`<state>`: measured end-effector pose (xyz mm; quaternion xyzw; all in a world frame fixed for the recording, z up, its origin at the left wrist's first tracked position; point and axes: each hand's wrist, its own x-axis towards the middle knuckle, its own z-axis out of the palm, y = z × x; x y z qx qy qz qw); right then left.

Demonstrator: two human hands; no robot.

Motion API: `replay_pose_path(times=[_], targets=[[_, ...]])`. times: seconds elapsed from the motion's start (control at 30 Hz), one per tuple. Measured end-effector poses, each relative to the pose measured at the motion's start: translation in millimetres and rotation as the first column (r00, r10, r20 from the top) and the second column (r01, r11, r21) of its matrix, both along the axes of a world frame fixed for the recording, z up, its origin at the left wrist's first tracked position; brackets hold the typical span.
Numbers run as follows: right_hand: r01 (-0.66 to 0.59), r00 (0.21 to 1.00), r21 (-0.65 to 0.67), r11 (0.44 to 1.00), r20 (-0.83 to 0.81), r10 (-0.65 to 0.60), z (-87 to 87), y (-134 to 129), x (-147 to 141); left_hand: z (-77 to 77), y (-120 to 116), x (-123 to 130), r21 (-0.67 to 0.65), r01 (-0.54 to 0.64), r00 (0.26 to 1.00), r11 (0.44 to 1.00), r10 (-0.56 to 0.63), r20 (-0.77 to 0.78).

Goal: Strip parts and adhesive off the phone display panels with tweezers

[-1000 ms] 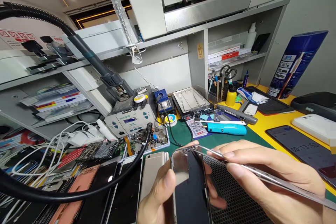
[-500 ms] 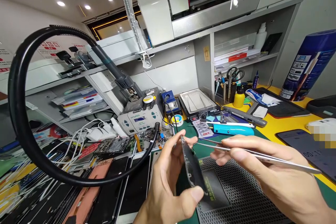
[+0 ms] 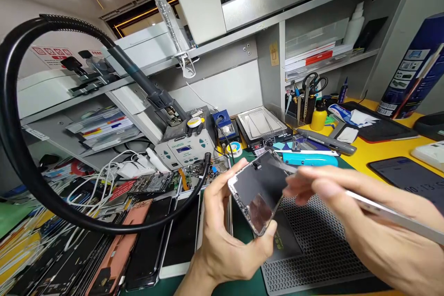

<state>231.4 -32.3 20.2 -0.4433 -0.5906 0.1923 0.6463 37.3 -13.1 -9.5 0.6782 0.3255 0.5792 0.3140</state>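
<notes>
My left hand point(image 3: 229, 236) is closed around the edges of a phone screen assembly point(image 3: 267, 180), thumb at its lower corner and fingers behind its left side. The black inner face, with a brownish patch and small parts along the rim, is turned up toward me. Metal tweezers point(image 3: 378, 206) are pinched in my right hand point(image 3: 360, 212), slanting across it. Their tips are blurred near the screen's upper right edge; whether they touch it I cannot tell. Below lies a grey perforated mat point(image 3: 319, 240).
A black hose point(image 3: 10, 134) loops over the left side. Phone screens point(image 3: 149, 245) lie in rows at left, beside a hot-air station point(image 3: 183, 148). A turquoise tool point(image 3: 308, 159), a yellow bottle point(image 3: 318, 118) and a phone with a timer point(image 3: 405, 175) are at right.
My left hand has turned the screen from nearly edge-on to showing its inner face. The tweezers in my right hand have come to the screen's upper right edge. The view has shifted slightly.
</notes>
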Motion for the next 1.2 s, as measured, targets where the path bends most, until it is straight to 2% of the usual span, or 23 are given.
replay_pose_path(times=[0.07,0.13,0.2,0.27,0.3,0.43,0.5,0.57,0.63,0.73,0.8,0.83,0.87,0.9,0.97,1.0,1.03,1.07,1.1,1.2], targets=[[0.119,0.983,-0.073,0.99,-0.134,-0.128,-1.0,8.7,2.1,-0.5,-0.7,1.1,0.035,-0.028,0.999,0.999,0.027,0.041],[0.121,0.96,-0.184,0.976,-0.227,-0.162,-0.9,20.2,6.1,-1.1,-1.7,1.1,0.065,-0.056,0.995,0.996,0.051,0.084],[-0.128,0.937,-0.297,0.946,-0.349,0.017,-1.3,31.6,10.9,-2.1,-2.6,0.6,0.089,-0.06,0.995,0.994,0.052,0.089],[-0.34,0.859,-0.336,0.878,-0.492,0.144,-3.4,40.5,15.2,-3.1,-3.2,0.4,0.095,-0.046,0.997,0.994,0.04,0.067],[-0.362,0.834,-0.343,0.867,-0.535,0.137,-4.9,43.7,16.9,-3.4,-3.3,0.8,0.092,-0.044,0.997,0.995,0.038,0.066],[-0.292,0.792,-0.347,0.891,-0.611,0.021,-8.9,49.2,19.0,-3.4,-3.2,6.8,0.086,-0.082,0.984,0.993,0.068,0.163],[-0.388,0.757,-0.357,0.85,-0.65,0.072,-8.2,49.4,17.4,-4.7,-3.2,11.4,0.094,-0.087,0.979,0.992,0.068,0.192],[-0.497,0.713,-0.37,0.785,-0.689,0.127,-7.1,49.6,15.4,-7.8,-3.4,15.0,0.099,-0.087,0.976,0.991,0.065,0.206],[-0.557,0.676,-0.371,0.743,-0.723,0.146,-6.8,51.3,14.9,-10.5,-3.6,15.2,0.093,-0.083,0.977,0.992,0.062,0.204],[-0.559,0.652,-0.354,0.749,-0.746,0.134,-8.7,56.6,18.8,-5.5,-3.7,7.4,0.057,0.014,0.992,0.998,-0.021,0.121],[-0.537,0.654,-0.335,0.774,-0.745,0.131,-10.1,60.0,22.9,7.6,-2.1,-0.3,-0.046,0.211,0.973,0.976,-0.205,0.109],[-0.525,0.659,-0.322,0.788,-0.74,0.137,-10.5,61.0,24.7,16.5,-0.1,-3.5,-0.131,0.302,0.933,0.944,-0.265,0.244],[-0.514,0.667,-0.305,0.802,-0.73,0.149,-10.4,61.2,25.9,26.0,3.0,-5.6,-0.277,0.44,0.86,0.854,-0.314,0.402],[-0.505,0.677,-0.287,0.814,-0.717,0.166,-10.0,60.8,26.6,35.2,7.0,-6.5,-0.431,0.575,0.788,0.695,-0.33,0.52],[-0.492,0.702,-0.255,0.832,-0.682,0.206,-8.5,58.3,26.3,49.1,17.3,-4.4,-0.609,0.717,0.697,0.339,-0.342,0.63],[-0.488,0.716,-0.244,0.838,-0.661,0.225,-7.7,56.6,25.5,52.8,22.6,-1.8,-0.634,0.74,0.667,0.225,-0.364,0.65],[-0.484,0.73,-0.237,0.842,-0.641,0.239,-7.0,55.1,24.6,54.0,27.4,1.6,-0.647,0.75,0.643,0.139,-0.383,0.663],[-0.48,0.743,-0.234,0.846,-0.621,0.25,-6.5,53.9,23.6,53.0,31.1,5.2,-0.656,0.749,0.633,0.093,-0.395,0.666],[-0.474,0.756,-0.235,0.848,-0.602,0.256,-6.3,53.3,22.9,50.3,33.7,8.9,-0.665,0.743,0.634,0.079,-0.401,0.661],[-0.441,0.797,-0.251,0.862,-0.55,0.248,-6.8,54.6,23.3,39.2,34.3,17.1,-0.69,0.716,0.673,0.111,-0.375,0.638]])
